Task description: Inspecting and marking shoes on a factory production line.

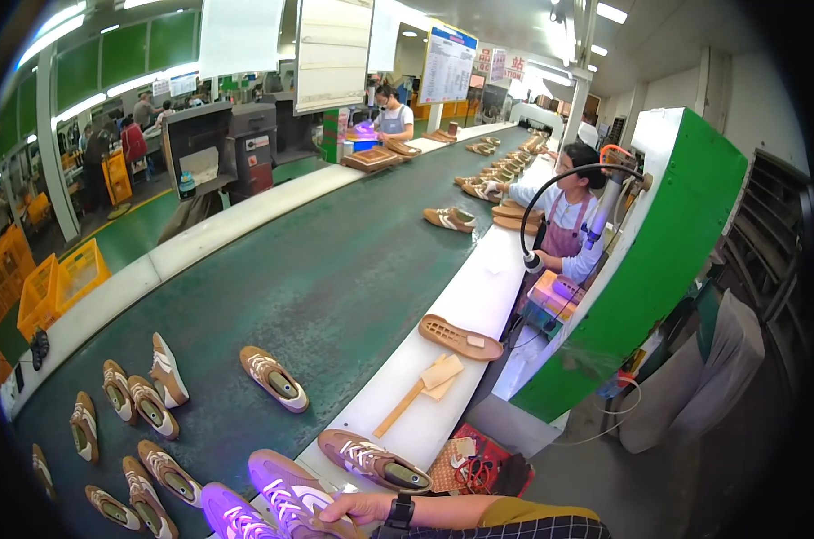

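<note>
Head view: the half-closed right hand (364, 508) grips a laced shoe (286, 485) (left hand unseen), handling seemingly unfinished, a loose sole (450, 335) lying unattached.

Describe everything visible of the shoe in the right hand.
The shoe is a brown sneaker with white laces and pale side stripes, its front in purple light. The upper looks like suede or fabric. Its toe points away and leftward; the lower picture edge cuts off its rear. The right hand grips its side; another shoe is just left.
</note>
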### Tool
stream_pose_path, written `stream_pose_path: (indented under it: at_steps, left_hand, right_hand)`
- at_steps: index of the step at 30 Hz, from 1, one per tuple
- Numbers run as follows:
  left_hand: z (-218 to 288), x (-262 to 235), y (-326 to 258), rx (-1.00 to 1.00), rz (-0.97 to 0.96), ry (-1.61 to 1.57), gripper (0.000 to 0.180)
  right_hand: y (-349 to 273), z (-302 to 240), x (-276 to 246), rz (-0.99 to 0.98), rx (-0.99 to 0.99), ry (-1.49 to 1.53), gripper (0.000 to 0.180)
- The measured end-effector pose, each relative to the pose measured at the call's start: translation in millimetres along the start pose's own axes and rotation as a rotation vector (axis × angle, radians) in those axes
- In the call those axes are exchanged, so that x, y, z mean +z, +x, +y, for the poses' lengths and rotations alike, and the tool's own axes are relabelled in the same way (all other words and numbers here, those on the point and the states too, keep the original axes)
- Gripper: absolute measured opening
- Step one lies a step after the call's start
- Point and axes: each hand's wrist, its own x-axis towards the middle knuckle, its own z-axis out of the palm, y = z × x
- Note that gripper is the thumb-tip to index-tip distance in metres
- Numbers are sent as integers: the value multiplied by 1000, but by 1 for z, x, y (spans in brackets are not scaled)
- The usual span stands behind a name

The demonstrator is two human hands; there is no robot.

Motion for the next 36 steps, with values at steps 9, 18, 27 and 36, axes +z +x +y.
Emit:
stream_pose_path:
  at_steps: [9,18,27,36]
  left_hand:
    - [8,-13,9,-57,25,0,56]
    - [11,-30,14,-107,54,-32,56]
    - [29,-48,-5,-107,122,-51,56]
    - [107,-47,-117,157,418,-109,49]
  right_hand:
    - [1,-37,32,120,-148,49,54]
    - [6,-35,40,107,-204,40,55]
    - [11,-31,57,119,-218,23,49]
    - [18,-59,78,278,-473,75,33]
